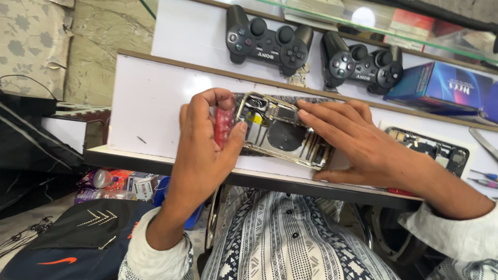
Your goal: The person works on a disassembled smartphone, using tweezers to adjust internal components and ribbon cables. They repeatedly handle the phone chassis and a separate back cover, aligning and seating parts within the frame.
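Observation:
An opened phone body (282, 136) with a gold metal frame lies on the white workbench (150, 103), its inner parts and round coil showing. My left hand (205, 142) grips a red-handled tool (224, 126) at the phone's left end, thumb and fingers closed on the handle. My right hand (353, 142) lies flat across the phone's right side, fingers spread and pressing down on it. The tool's tip is hidden behind my fingers.
A second opened phone (430, 148) lies at the right, with small screwdrivers (485, 179) beyond it. Two black game controllers (267, 40) (360, 65) rest on the raised shelf, next to a blue box (441, 85). A dark bag (78, 241) and bottles (101, 179) sit below left.

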